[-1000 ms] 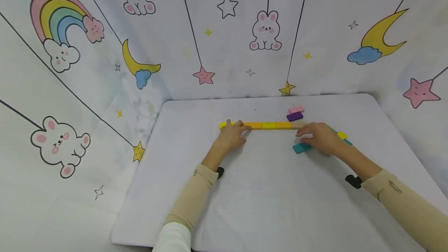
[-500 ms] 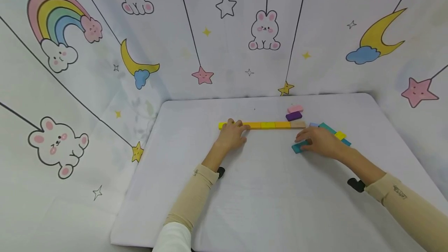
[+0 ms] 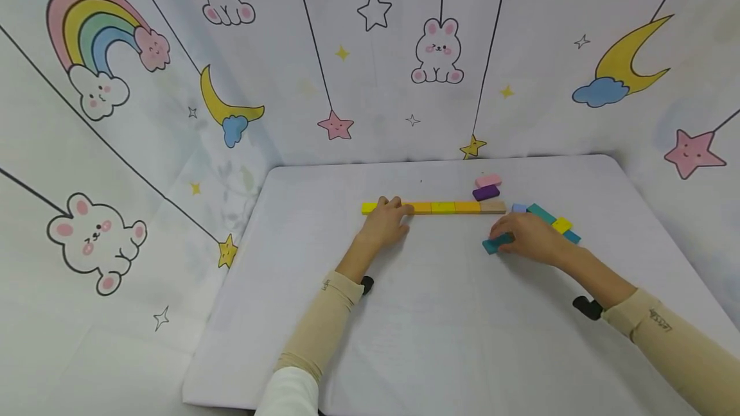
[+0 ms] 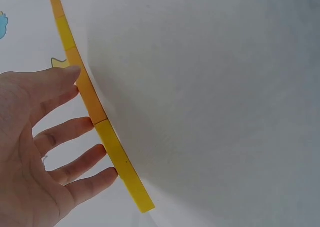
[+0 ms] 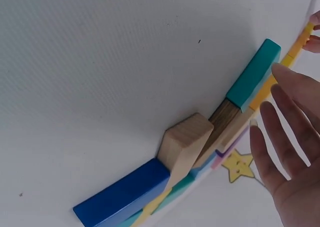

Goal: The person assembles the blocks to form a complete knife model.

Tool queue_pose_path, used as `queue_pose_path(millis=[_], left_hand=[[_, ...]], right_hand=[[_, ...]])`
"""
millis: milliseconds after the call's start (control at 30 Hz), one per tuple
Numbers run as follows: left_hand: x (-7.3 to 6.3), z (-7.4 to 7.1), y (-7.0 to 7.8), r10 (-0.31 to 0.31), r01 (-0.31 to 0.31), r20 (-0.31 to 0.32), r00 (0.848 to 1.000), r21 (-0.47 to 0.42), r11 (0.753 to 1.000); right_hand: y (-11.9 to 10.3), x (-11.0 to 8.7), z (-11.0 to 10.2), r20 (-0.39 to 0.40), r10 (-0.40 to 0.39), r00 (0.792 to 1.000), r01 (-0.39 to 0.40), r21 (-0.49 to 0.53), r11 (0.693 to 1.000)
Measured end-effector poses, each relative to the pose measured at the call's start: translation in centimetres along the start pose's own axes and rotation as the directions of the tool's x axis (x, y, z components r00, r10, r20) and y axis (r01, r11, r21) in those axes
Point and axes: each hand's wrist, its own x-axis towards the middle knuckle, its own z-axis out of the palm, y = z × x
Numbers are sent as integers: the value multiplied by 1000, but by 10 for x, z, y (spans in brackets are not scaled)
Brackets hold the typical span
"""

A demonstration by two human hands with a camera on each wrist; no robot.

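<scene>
My left hand (image 3: pixel 384 223) rests at the left part of a straight row of flat blocks, fingers reaching over it. In the left wrist view its fingertips lie along the side of the yellow block (image 4: pixel 122 162), and the thumb tip overlaps the orange block (image 4: pixel 87 89). A natural-wood block (image 3: pixel 493 207) ends the row on the right. My right hand (image 3: pixel 528 236) is over a teal block (image 3: pixel 491 245), fingers mostly extended and thumb tip at its edge; contact is unclear. Behind the teal block in the right wrist view come a dark brown block (image 5: pixel 223 121), a pale wood block (image 5: pixel 184 139) and a blue block (image 5: pixel 125 192).
Pink (image 3: pixel 488 180) and purple (image 3: pixel 486 192) blocks lie beyond the row's right end. Light blue (image 3: pixel 519 208), teal (image 3: pixel 540 212) and yellow (image 3: pixel 562 226) blocks lie beside the right hand. A printed cloth wall (image 3: pixel 370 95) borders the white table (image 3: pixel 405 339).
My right hand has shifted slightly over the teal block, uncovering the row's wood end and the light blue block. The left hand stays nearly still at the row.
</scene>
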Motion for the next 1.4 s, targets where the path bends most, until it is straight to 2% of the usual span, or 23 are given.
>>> queue_pose_path(millis=[233, 467, 633, 900, 1233, 1400], left_hand=[[2, 2, 0, -8, 7, 5, 1000, 41, 999], [7, 6, 4, -26, 24, 15, 1000, 110, 994], [8, 7, 6, -24, 23, 1, 1000, 140, 990], [6, 3, 7, -27, 29, -14, 1000, 120, 992], [7, 4, 7, -35, 38, -33, 999, 93, 995], [8, 4, 8, -49, 50, -16, 999, 102, 994]], right_hand=[[3, 0, 2, 19, 21, 1000, -21, -15, 1000], [5, 4, 7, -12, -22, 1000, 22, -18, 1000], [2, 10, 12, -23, -16, 1000, 16, -5, 1000], [-1, 25, 25, -40, 0, 999, -2, -43, 999], [-12, 48, 34, -54, 5, 999, -5, 6, 1000], [-15, 54, 37, -65, 6, 998, -6, 7, 1000]])
